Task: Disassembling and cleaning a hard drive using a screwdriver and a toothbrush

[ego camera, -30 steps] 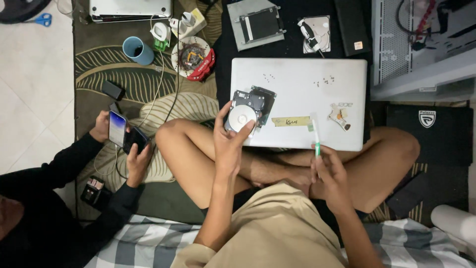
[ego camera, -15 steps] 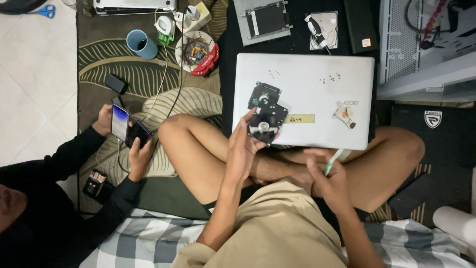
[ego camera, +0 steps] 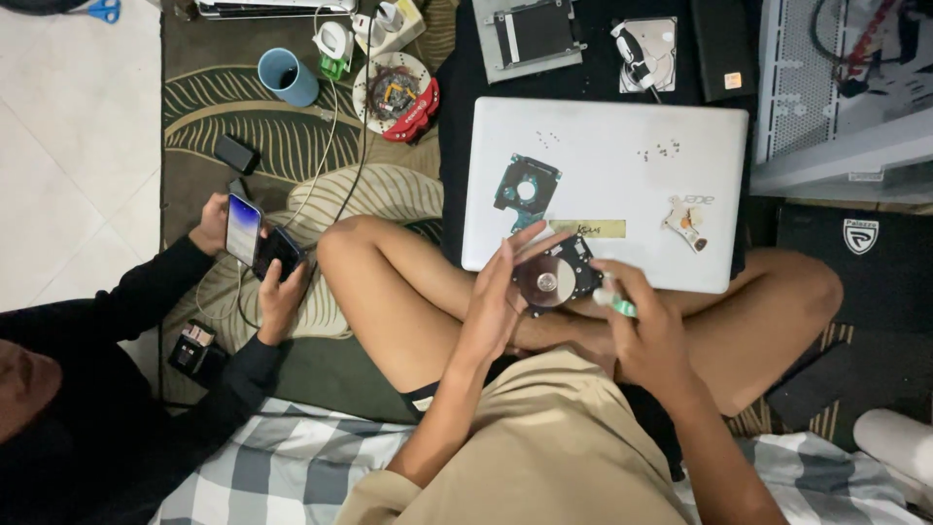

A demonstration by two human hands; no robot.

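My left hand [ego camera: 494, 303] holds an open hard drive [ego camera: 554, 278] with its shiny round platter facing up, just over the near edge of a closed silver laptop [ego camera: 622, 136]. Touching the drive's right side, my right hand [ego camera: 653, 335] grips a small green-handled screwdriver [ego camera: 614, 302]. A blue-green circuit board [ego camera: 526, 185] lies loose on the laptop lid above the drive. A yellow strip of tape [ego camera: 589, 228] and a small metal part [ego camera: 684, 219] also sit on the lid, along with tiny screws [ego camera: 665, 149].
Another person in black sleeves sits at the left holding a phone [ego camera: 242, 228]. On the patterned rug stand a blue mug [ego camera: 287, 76] and a round dish of parts [ego camera: 397, 92]. A drive caddy [ego camera: 530, 34], another drive [ego camera: 646, 44] and a computer case [ego camera: 836, 87] lie beyond the laptop.
The circuit board has come off the drive and now lies on the laptop lid. My left hand brought the drive nearer to me, and my right hand rose with the screwdriver to meet it.
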